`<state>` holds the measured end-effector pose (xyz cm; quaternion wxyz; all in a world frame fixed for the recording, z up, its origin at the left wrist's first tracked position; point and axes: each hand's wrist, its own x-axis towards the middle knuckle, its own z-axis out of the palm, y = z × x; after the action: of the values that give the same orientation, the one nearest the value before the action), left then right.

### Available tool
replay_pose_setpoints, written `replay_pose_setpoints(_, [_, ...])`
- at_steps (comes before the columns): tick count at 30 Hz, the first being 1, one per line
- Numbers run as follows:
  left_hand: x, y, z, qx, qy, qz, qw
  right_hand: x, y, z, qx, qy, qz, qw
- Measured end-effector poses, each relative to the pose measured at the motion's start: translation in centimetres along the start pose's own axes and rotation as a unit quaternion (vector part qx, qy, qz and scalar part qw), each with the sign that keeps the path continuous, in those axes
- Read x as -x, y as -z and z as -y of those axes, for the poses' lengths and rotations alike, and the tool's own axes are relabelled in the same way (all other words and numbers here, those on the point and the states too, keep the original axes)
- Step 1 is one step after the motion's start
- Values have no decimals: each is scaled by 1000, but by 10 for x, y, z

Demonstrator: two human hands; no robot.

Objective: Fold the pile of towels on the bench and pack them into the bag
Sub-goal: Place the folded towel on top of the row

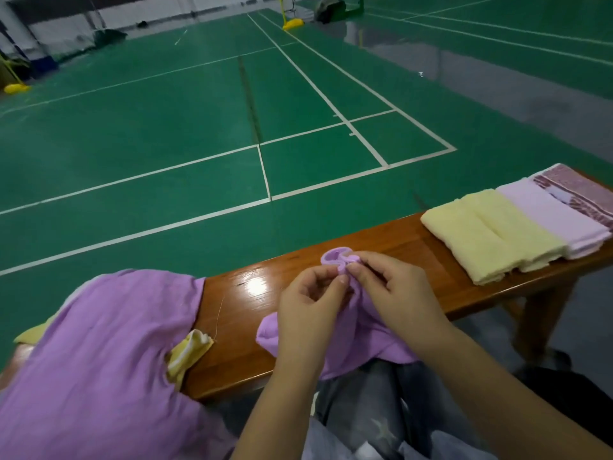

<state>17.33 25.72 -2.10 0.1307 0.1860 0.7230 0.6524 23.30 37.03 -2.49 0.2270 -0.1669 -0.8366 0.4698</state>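
I log a glossy brown wooden worktop [391, 240]. At its left, a crumpled lilac and yellow towel pile [99, 343], unfolded. At its right, a row of folded towels, cream, pale pink and patterned maroon [517, 227], done. Centre: small purple cloth towel [348, 340], its corner pinched in my left hand [308, 303] and right hand [394, 287] grip. No bag seen; packing remains.

One head cam, yours: looks forward and down, close over the wooden bench [381, 247], badminton court floor [166, 127] stretching far beyond.
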Motion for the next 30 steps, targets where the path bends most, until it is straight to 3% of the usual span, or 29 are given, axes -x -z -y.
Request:
replay_pose_setpoints(5, [3, 0, -1, -7, -28, 2, 1000, -1, -1, 0, -1, 1, -1, 1000])
replay_pose_setpoints(10, [4, 2, -2, 39, -5, 23, 999, -3, 3, 1, -15, 11, 61, 998])
replay_pose_setpoints(15, [2, 15, -8, 154, 30, 113, 981, -9, 20, 7, -154, 11, 83, 985])
replay_pose_setpoints(20, [-12, 40, 2, 69, -27, 3, 997, -17, 36, 22, -253, 15, 104, 962])
replay_pose_setpoints(26, [-36, 51, 23, 168, 85, 211, 959, -31, 43, 39, -379, 41, 177, 907])
replay_pose_setpoints(30, [-44, 55, 8, 172, 46, 165, 970, -41, 57, 42, -399, 33, 155, 903])
